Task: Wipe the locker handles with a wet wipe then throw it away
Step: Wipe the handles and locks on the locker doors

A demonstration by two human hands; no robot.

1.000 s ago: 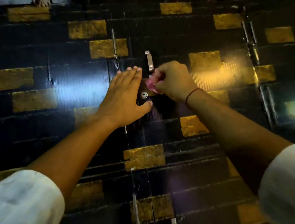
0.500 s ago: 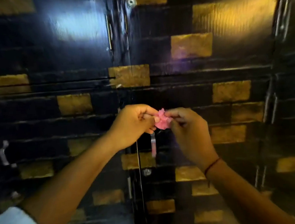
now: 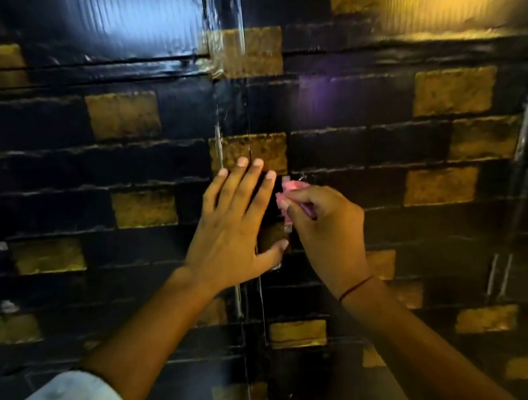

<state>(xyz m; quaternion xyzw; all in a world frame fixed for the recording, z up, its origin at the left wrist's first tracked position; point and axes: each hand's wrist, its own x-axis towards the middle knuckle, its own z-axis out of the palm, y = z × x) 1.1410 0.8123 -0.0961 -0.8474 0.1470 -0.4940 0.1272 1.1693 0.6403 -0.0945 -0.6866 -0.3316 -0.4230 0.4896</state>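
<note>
Against black-and-gold locker doors [image 3: 129, 205], right hand [image 3: 329, 226] pinches pink wipe [image 3: 291, 194].

left hand [image 3: 232, 231] crowds handle [image 3: 288, 226], right side seemingly open

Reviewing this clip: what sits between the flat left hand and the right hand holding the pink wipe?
In the head view, only a narrow strip of dark locker door separates the left hand from the right hand, which presses the pink wipe onto the handle.
</note>
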